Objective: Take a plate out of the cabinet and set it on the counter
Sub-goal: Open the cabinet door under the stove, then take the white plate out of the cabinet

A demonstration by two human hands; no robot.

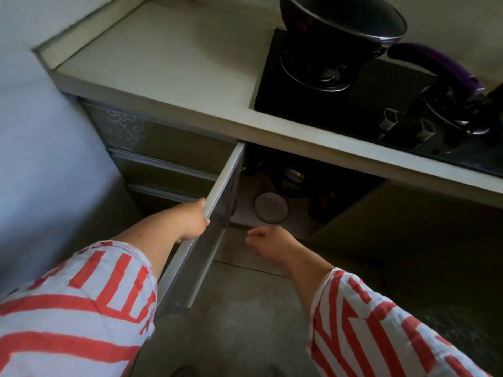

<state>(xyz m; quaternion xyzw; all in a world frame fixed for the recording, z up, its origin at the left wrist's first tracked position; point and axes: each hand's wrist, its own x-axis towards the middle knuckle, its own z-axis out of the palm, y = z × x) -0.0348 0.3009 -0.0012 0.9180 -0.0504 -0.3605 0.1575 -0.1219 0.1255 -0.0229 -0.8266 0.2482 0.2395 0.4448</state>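
The cabinet door (217, 197) under the counter (168, 58) stands swung open toward me. My left hand (194, 221) grips its top edge. Inside the dark cabinet (299, 186) a round pale plate (270, 208) lies flat on the shelf floor near the front. My right hand (268, 240) hovers just in front of the cabinet opening, below the plate, fingers loosely curled and holding nothing. Both arms wear red and white striped sleeves.
A black wok (340, 20) sits on the black gas hob (340, 99) set into the counter, with a purple handle (435, 63) and a second burner to the right. Dark pots (294, 180) stand behind the plate. Drawers (163, 159) are left of the door.
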